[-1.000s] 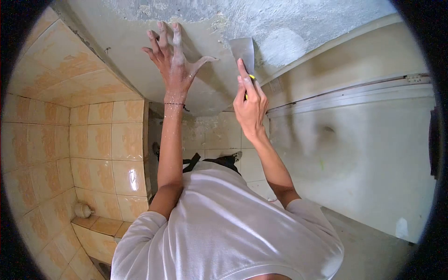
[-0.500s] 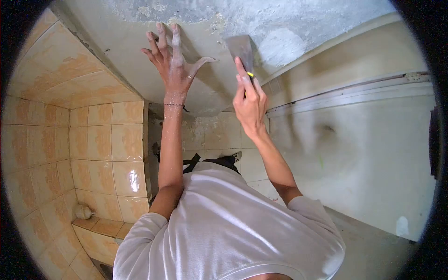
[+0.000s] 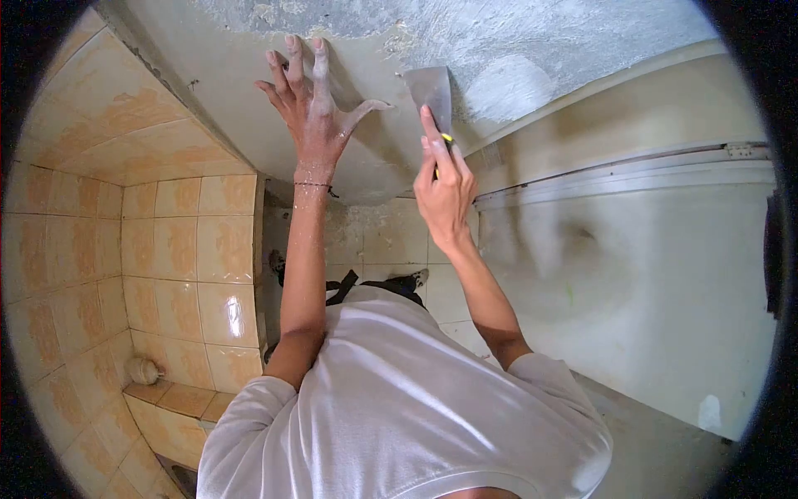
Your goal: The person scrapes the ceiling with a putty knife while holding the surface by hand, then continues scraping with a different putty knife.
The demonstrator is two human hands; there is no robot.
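My left hand (image 3: 316, 121) lies against the painted wall (image 3: 233, 62), fingers spread and dusted with white powder. In my right hand (image 3: 446, 195) is a putty knife (image 3: 430, 91) with a wide metal blade and a black-and-yellow handle. My index finger stretches along its blade. The blade's edge meets the wall just below a rough grey scraped area (image 3: 366, 17), right of my left thumb. Close by on the right is a pale whitish patch (image 3: 509, 87). My fingers hide most of the handle.
Beige and orange tiles (image 3: 224, 241) cover the wall on the left, with a tiled ledge (image 3: 184, 399) low down. A white door (image 3: 640, 283) and its frame stand to the right. Light floor tiles (image 3: 395, 237) show below, where my feet are.
The view has shifted slightly. The putty knife's blade, blurred before, is now sharp and sits at nearly the same spot on the wall. My left hand keeps its place.
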